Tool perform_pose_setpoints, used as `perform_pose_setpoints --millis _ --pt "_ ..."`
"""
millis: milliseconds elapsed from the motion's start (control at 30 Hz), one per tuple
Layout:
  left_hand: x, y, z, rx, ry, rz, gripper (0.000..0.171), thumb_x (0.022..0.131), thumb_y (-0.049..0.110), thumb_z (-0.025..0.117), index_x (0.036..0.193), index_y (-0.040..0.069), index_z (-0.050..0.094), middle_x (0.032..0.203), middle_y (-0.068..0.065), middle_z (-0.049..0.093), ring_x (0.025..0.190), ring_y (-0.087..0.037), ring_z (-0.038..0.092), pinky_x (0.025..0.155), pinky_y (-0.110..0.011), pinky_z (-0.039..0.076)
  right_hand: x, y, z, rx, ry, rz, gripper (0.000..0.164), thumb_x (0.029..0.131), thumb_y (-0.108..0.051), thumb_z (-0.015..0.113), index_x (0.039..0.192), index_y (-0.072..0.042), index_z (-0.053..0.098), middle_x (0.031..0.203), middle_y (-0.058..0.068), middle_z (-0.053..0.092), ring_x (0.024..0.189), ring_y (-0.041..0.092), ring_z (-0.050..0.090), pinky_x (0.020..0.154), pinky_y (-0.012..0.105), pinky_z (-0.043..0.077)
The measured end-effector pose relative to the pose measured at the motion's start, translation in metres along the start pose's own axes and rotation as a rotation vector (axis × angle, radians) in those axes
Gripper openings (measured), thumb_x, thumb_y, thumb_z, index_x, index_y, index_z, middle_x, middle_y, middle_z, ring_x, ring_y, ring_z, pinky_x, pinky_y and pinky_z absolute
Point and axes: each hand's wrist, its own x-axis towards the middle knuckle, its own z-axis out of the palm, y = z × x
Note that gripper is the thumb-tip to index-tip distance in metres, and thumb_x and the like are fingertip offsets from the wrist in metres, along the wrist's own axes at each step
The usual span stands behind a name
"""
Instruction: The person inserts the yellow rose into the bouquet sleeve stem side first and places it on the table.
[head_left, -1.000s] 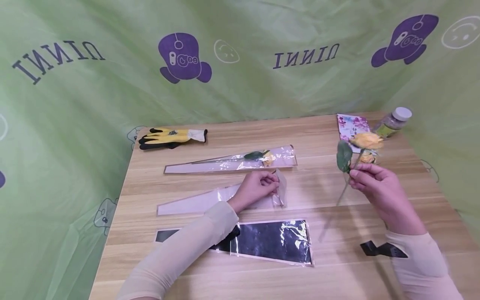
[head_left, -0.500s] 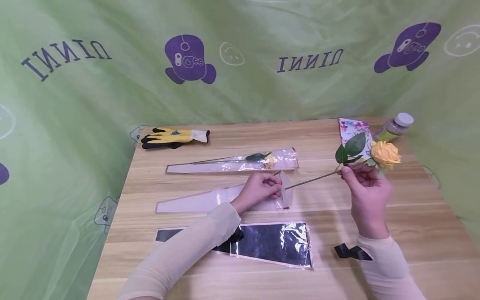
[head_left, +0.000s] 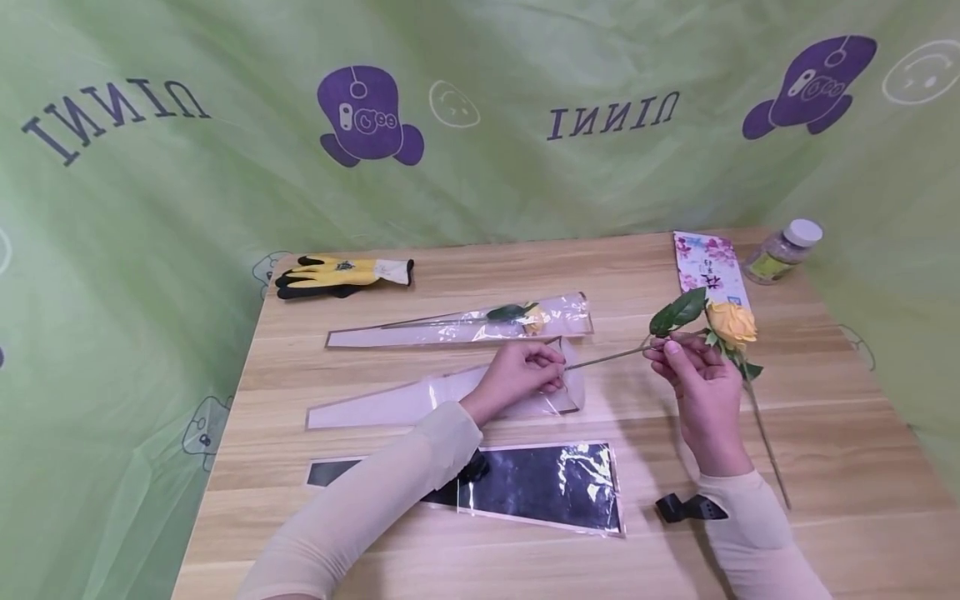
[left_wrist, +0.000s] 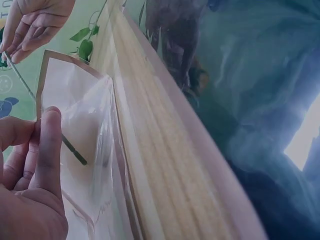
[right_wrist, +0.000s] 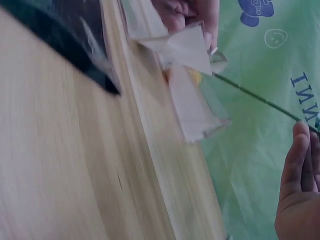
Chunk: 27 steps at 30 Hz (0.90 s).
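My right hand pinches the stem of a yellow-orange rose just below its green leaf. The stem runs left to my left hand. Between thumb and fingers, that hand pinches the mouth edge of a clear-and-white flower sleeve, the middle one on the table, whose mouth stands spread. In the left wrist view, the cut stem end lies within the sleeve's mouth, past the left fingertips. A second stem with leaves lies on the table behind the right hand; its flower is hidden.
Behind lies a sleeve with a yellow rose inside. Nearer the body is a black-faced sleeve, partly under the left forearm. Yellow-black work gloves lie back left; a flowered packet and a white-lidded jar stand back right.
My right hand has brought the rose leftward and turned its stem from slanting downward to pointing left, into the sleeve's mouth. The left hand keeps its pinch; the sleeve mouth has spread wider.
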Motion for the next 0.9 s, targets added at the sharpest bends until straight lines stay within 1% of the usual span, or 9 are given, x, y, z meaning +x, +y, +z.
perform_pose_setpoints --millis 167,233,367,467,533,667,767,833,900 --pt "0.001 0.000 -0.001 -0.017 -0.003 0.000 0.009 0.091 -0.008 0.069 0.098 -0.003 0.072 0.084 -0.014 0.072 0.073 -0.023 0.072 0.071 -0.037 0.064 0.001 0.001 -0.005 -0.138 -0.063 -0.047 0.015 0.094 0.012 0.064 0.106 0.018 0.059 0.097 0.025 0.071 0.083 0.030 0.074 0.080 0.037 0.061" --pt "0.001 0.001 -0.001 -0.018 -0.006 -0.001 0.009 0.091 -0.008 0.069 0.099 -0.004 0.072 0.084 -0.014 0.072 0.074 -0.023 0.072 0.071 -0.037 0.064 0.000 0.002 -0.007 -0.168 -0.093 -0.056 0.014 0.094 0.013 0.064 0.106 0.019 0.059 0.096 0.024 0.072 0.083 0.029 0.074 0.080 0.037 0.061" --pt "0.003 0.003 0.001 -0.012 -0.020 -0.004 0.010 0.091 -0.008 0.069 0.100 -0.004 0.072 0.085 -0.014 0.072 0.075 -0.023 0.073 0.072 -0.036 0.064 -0.001 0.006 -0.006 -0.173 -0.116 -0.038 0.014 0.094 0.013 0.064 0.106 0.017 0.059 0.096 0.023 0.072 0.082 0.028 0.074 0.079 0.036 0.062" --pt "0.004 0.005 0.002 0.010 -0.030 0.001 0.009 0.091 -0.007 0.070 0.099 -0.003 0.072 0.085 -0.013 0.071 0.075 -0.023 0.072 0.071 -0.036 0.064 0.000 0.009 -0.004 -0.175 -0.089 0.001 0.015 0.094 0.010 0.066 0.106 0.016 0.060 0.095 0.022 0.072 0.082 0.029 0.074 0.079 0.036 0.062" --pt "0.005 0.006 0.001 0.044 -0.043 0.009 0.008 0.091 -0.006 0.070 0.098 -0.002 0.072 0.085 -0.012 0.071 0.074 -0.023 0.072 0.071 -0.035 0.064 0.000 0.010 -0.003 -0.184 -0.062 0.027 0.016 0.093 0.008 0.068 0.105 0.015 0.061 0.094 0.021 0.072 0.081 0.028 0.074 0.078 0.035 0.062" --pt "0.006 0.007 0.001 0.090 -0.078 0.018 0.007 0.090 -0.004 0.072 0.097 -0.002 0.072 0.084 -0.011 0.071 0.074 -0.022 0.072 0.070 -0.035 0.064 0.000 0.013 -0.002 -0.210 -0.028 0.049 0.017 0.092 0.006 0.070 0.104 0.015 0.061 0.091 0.020 0.073 0.078 0.027 0.075 0.076 0.035 0.062" --pt "0.006 0.006 0.001 0.093 -0.095 0.021 0.008 0.090 -0.004 0.072 0.098 -0.002 0.072 0.084 -0.010 0.071 0.074 -0.021 0.072 0.070 -0.035 0.064 -0.001 0.015 -0.001 -0.217 -0.056 0.065 0.017 0.093 0.006 0.070 0.105 0.014 0.061 0.091 0.019 0.073 0.077 0.026 0.075 0.077 0.036 0.062" --pt "0.005 0.005 0.001 0.113 -0.103 0.050 0.008 0.091 -0.004 0.072 0.098 -0.002 0.072 0.084 -0.010 0.070 0.074 -0.021 0.072 0.070 -0.035 0.064 -0.002 0.017 0.000 -0.213 -0.096 0.078 0.016 0.094 0.006 0.068 0.107 0.013 0.061 0.093 0.018 0.073 0.078 0.026 0.075 0.078 0.036 0.062" --pt "0.004 0.004 0.000 0.154 -0.109 0.096 0.008 0.090 -0.003 0.073 0.098 -0.001 0.072 0.084 -0.008 0.070 0.074 -0.019 0.070 0.070 -0.033 0.064 -0.004 0.018 -0.001 -0.179 -0.135 0.077 0.016 0.096 0.007 0.064 0.112 0.011 0.059 0.096 0.018 0.074 0.078 0.026 0.074 0.078 0.035 0.063"
